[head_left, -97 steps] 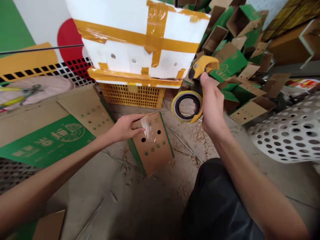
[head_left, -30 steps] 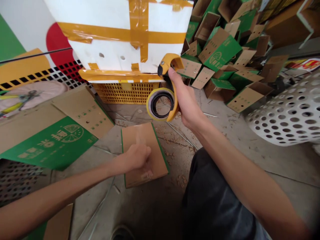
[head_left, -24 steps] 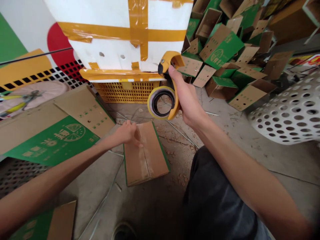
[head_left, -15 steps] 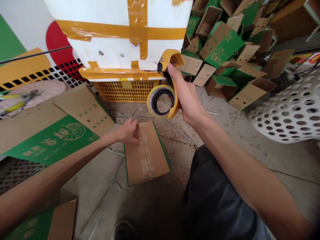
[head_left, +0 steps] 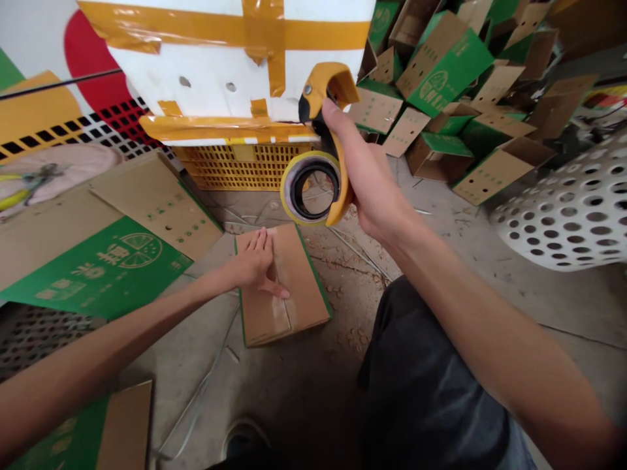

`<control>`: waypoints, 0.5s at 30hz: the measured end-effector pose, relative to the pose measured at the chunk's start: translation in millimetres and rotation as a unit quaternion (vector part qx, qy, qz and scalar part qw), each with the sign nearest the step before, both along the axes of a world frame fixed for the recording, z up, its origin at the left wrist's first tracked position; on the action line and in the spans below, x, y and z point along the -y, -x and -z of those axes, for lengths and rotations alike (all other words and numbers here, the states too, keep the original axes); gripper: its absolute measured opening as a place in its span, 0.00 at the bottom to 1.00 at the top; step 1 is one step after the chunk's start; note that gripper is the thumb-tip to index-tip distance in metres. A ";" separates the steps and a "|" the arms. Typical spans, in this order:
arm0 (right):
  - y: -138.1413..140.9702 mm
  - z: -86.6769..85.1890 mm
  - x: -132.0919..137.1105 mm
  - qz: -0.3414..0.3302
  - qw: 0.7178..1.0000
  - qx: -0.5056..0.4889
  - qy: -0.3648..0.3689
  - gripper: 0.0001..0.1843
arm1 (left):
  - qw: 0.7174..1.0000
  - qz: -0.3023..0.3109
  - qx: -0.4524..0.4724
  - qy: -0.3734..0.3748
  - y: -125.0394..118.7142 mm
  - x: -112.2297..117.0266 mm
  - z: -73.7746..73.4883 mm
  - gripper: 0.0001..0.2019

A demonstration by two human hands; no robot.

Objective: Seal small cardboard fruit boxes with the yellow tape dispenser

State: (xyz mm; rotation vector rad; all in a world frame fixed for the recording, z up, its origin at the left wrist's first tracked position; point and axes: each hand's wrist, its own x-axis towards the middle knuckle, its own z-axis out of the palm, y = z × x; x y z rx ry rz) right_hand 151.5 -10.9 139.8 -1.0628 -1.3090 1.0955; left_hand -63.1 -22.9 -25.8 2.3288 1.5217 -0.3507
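- My right hand (head_left: 367,176) is clamped around the grip of a yellow tape dispenser (head_left: 321,88). I'm holding it up off the floor, its head toward the white box and the tape roll (head_left: 289,189) hanging below my fingers.
- My left hand (head_left: 255,261) is open, palm down and fingers together, with the thumb spread apart. Its weight looks like what keeps the carton from sliding.
- That flattened cardboard carton (head_left: 301,287) lies on the concrete floor (head_left: 191,365) just below the dispenser, not touching it. Its long axis runs away from me, tilted slightly, with a green edge down each long side.
- A pale, shiny strip (head_left: 280,313) — probably tape — runs along its seam, under my left hand.
- Ahead, a white foam box (head_left: 206,65) bound with yellow tape sits on a yellow plastic crate (head_left: 240,171).
- To my left lies an opened carton sheet (head_left: 102,267) printed in green.
- To my right, loose cartons (head_left: 443,75) are heaped up — beyond my dark trousers (head_left: 431,372) sits a white perforated basket (head_left: 568,215).
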 end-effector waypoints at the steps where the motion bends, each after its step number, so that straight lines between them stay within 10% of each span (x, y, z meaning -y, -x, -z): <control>1: -0.3 0.2 0.0 0.002 1.000 0.004 0.004 0.30 | 1.000 0.003 0.000 0.003 1.9 -5.5 -1.2 0.85; 15: 1.0 -0.3 0.1 0.006 0.998 0.045 -0.033 0.29 | 0.994 0.028 0.098 -0.046 34.1 -61.8 -5.1 0.62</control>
